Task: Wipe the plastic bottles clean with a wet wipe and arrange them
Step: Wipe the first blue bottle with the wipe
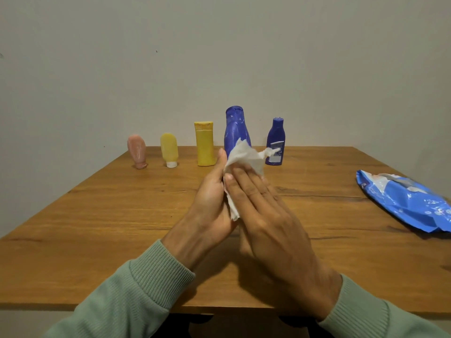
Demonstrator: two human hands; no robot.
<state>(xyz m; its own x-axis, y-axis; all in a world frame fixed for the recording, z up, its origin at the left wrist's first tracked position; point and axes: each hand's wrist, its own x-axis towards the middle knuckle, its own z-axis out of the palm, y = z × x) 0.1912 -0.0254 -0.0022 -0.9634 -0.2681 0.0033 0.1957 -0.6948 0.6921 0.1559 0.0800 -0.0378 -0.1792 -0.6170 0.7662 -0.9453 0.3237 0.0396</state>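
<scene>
Your flat left hand point(210, 198) and right hand point(268, 215) sandwich the wet wipe point(244, 157); its loose tail could topple the tall blue bottle point(234, 128) beyond.

I have open tabletop point(102, 215) across the left side; a row from the pink bottle point(136, 151) to the small blue bottle point(275, 142) bars the far edge, gaps between; the wipe pack point(405, 201) blocks the right.

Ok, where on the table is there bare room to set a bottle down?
Bare table left of the left hand, before the pink tube and yellow tube; also between right hand and wipes pack. The back row is crowded.
</scene>
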